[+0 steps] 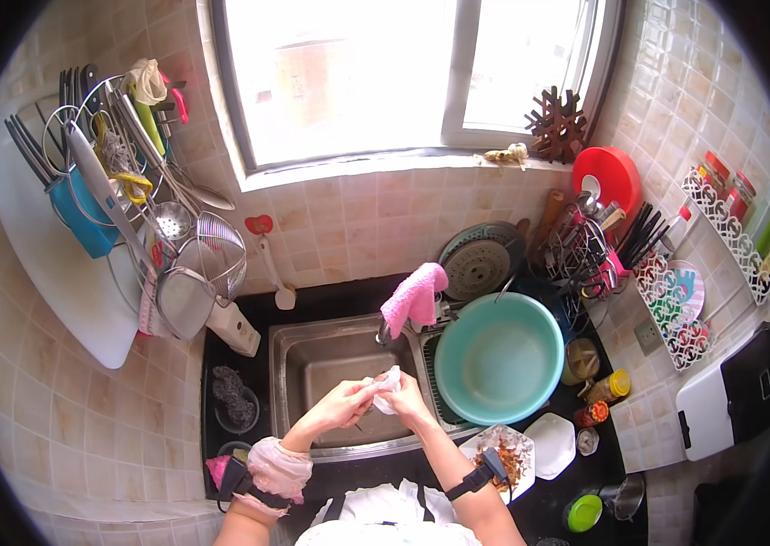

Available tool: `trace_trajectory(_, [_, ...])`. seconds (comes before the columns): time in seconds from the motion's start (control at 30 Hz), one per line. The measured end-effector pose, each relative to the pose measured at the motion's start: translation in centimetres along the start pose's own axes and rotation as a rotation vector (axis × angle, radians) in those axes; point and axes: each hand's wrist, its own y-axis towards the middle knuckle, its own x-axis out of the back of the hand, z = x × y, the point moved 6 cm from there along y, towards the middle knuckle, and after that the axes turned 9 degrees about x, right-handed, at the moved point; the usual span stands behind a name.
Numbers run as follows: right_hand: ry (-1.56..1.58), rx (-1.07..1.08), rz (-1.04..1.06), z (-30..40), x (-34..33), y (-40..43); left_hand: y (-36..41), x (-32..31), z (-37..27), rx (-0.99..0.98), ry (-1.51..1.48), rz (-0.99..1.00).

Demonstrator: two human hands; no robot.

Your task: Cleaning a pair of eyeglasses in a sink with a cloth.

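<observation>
Both of my hands meet over the front of a stainless steel sink (303,368). Between them is a small crumpled white piece (388,390), thin like tissue or film; its exact kind is unclear. My left hand (347,404) pinches it from the left, and my right hand (409,401) grips its right side. Behind the hands, a pink cloth (416,297) hangs over the faucet, whose dark spout end (383,333) shows below it. To the right, a large turquoise basin (501,362) rests partly over a drain rack (448,409).
A hexagonal plate of brown food bits (511,464) lies near my right forearm, beside a white dish (550,445). Jars (607,388) line the counter's right side. Utensils (173,218) hang on the left wall. A bowl with steel scrubbers (236,406) stands left of the sink.
</observation>
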Motion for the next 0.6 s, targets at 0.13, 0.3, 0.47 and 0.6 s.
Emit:
trace_trajectory(0.13, [-0.183,0.079,-0.057,0.2,0.3,0.4,-0.3,-0.5,-0.6,0.002,0.001,0.003])
trace_trajectory(0.3, [-0.464,0.108,-0.098,1.3,0.0,-0.3,-0.5,0.3,-0.2,0.020,-0.042,-0.040])
trace_trajectory(0.47, [-0.333,0.169,-0.014,-0.8,0.4,-0.1,-0.8,0.0,-0.7,-0.011,-0.003,-0.029])
trace_trajectory(0.6, [-0.038,0.159,0.085,0.8,-1.1,-0.3,-0.7,0.2,-0.6,-0.034,-0.026,-0.037])
